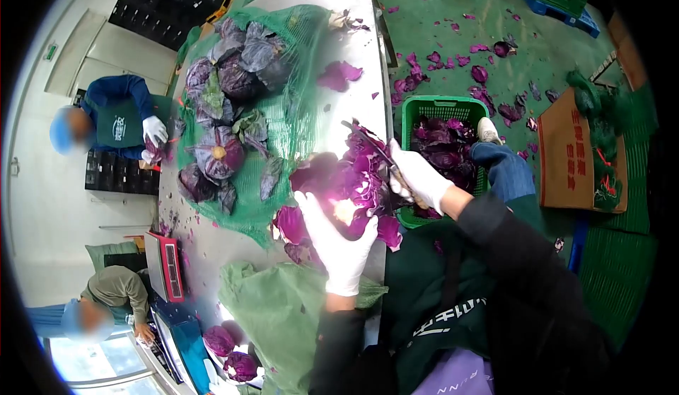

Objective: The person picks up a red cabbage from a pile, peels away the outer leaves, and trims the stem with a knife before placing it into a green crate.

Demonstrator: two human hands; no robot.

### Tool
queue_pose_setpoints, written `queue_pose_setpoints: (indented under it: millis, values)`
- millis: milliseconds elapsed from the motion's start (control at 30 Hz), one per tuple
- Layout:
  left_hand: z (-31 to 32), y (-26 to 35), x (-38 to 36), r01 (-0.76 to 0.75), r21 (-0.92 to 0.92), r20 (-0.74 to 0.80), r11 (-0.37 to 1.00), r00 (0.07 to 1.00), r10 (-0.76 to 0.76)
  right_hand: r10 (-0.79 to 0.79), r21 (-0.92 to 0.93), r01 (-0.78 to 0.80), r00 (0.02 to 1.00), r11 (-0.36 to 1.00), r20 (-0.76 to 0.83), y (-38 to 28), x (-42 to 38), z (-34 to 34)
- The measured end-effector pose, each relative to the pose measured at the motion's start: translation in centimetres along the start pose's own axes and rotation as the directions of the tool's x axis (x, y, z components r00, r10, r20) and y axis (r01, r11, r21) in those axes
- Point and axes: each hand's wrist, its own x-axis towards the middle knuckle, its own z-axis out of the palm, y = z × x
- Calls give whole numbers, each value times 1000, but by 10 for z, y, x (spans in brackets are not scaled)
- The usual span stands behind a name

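My left hand (331, 243), in a white glove, rests with thumb and fingers apart against a red cabbage (336, 186) at the table's edge. Its pale cut stem faces me, and loose purple leaves spread around it. In my right hand (419, 176), also gloved, is a knife (371, 140) with a long dark blade, lying along the cabbage's right side. Beyond the cabbage, a green mesh bag (300, 77) lies spread out, with several untrimmed red cabbages (219, 153) on it.
A green crate (442, 102) of purple leaves stands beside the table. Nearby are a cardboard box (566, 154), a red-framed scale (164, 266) and trimmed cabbages (240, 367). Two people work across the table, one holding a cabbage. Leaf scraps litter the floor.
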Motion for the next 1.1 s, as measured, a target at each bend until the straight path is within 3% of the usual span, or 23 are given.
queue_pose_setpoints:
  millis: [33,67,100,133,200,233,333,367,400,467,533,567,600,700,867,967,1000,1100]
  values:
    - [1,1,0,5,15,-4,1000,1000,-5,-103,58,102,995,993,13,4,-6,2]
    - [2,4,0,7,32,-3,999,1000,-7,-102,5,102,994,995,-28,7,-17,-1]
    - [2,5,0,3,48,7,999,1000,-3,-336,-251,305,938,919,-91,14,-24,8]
    - [3,6,0,-2,49,7,999,1000,2,-563,-500,451,821,740,-92,18,-31,18]
    - [4,6,0,-17,48,9,999,1000,17,-639,-808,350,768,474,-42,8,-48,40]
    - [3,6,0,-29,60,8,998,1000,29,-629,-848,318,777,425,-23,13,-42,45]
    - [0,-1,3,-41,57,25,998,999,40,-574,-737,409,818,538,35,11,-34,33]
    - [-1,-1,4,-12,31,50,999,999,10,-626,-644,445,777,623,-69,16,-34,31]
    - [-1,0,5,-15,33,44,999,999,13,-760,-711,527,649,464,-15,26,-24,22]
    - [1,2,5,-24,36,48,999,999,22,-791,-800,502,610,329,58,27,-17,12]
    - [0,3,5,-21,30,44,999,999,19,-814,-792,502,581,347,12,45,3,-5]
    - [-1,2,6,-21,29,35,999,999,20,-788,-784,474,615,401,-32,47,10,-15]
    - [-2,1,8,-30,14,39,999,999,29,-693,-741,422,716,523,-81,54,13,-20]
    - [-4,-6,6,-45,8,58,999,997,44,-549,-623,378,830,685,-99,45,11,-21]
    - [-14,-16,11,-97,-31,85,995,991,100,-456,-531,339,884,776,-103,49,9,-32]
    - [-24,-22,7,-14,-27,141,1000,990,18,-681,-660,439,716,610,-154,42,-9,-24]
    - [-28,-21,9,-29,-2,187,1000,982,29,-725,-570,538,671,621,-157,37,-14,-22]
    - [-45,-12,17,-117,62,318,991,944,92,-820,-579,674,572,459,16,2,-48,2]
